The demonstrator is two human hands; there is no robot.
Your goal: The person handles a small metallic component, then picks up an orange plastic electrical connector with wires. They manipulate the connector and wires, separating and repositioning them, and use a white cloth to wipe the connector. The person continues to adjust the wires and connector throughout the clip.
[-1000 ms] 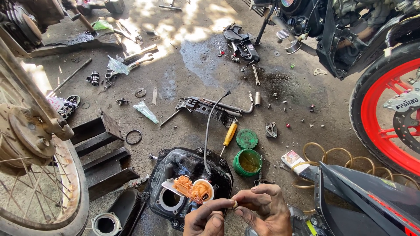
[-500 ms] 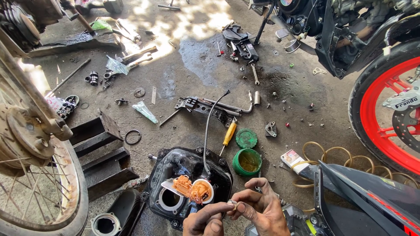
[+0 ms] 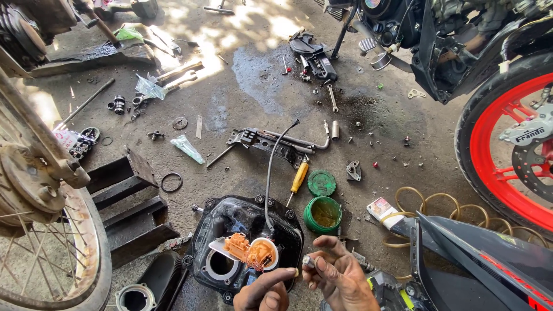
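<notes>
Both my hands are at the bottom edge, close together. My right hand [image 3: 340, 276] pinches a small grey metal part [image 3: 307, 261] between its fingertips. My left hand [image 3: 266, 291] is curled beside it, its fingertips touching the right hand's thumb; what it holds, if anything, is hidden. Just beyond my hands lies a black plastic motorcycle housing [image 3: 288, 222] with an orange and white pump unit [image 3: 249, 251] on it, and a black cable [image 3: 269, 173] rises from it.
An open green tin [image 3: 322, 214] and its lid [image 3: 321, 182] sit beside a yellow-handled screwdriver [image 3: 298, 178]. A red-rimmed motorcycle wheel [image 3: 507, 150] stands right, a spoked wheel [image 3: 40, 230] left, a black wooden block [image 3: 129, 201] between. Bolts, tools and metal parts litter the concrete floor.
My hands have dropped slightly lower in view, and my right hand's fingers have spread a little around the small part. The surroundings are unchanged.
</notes>
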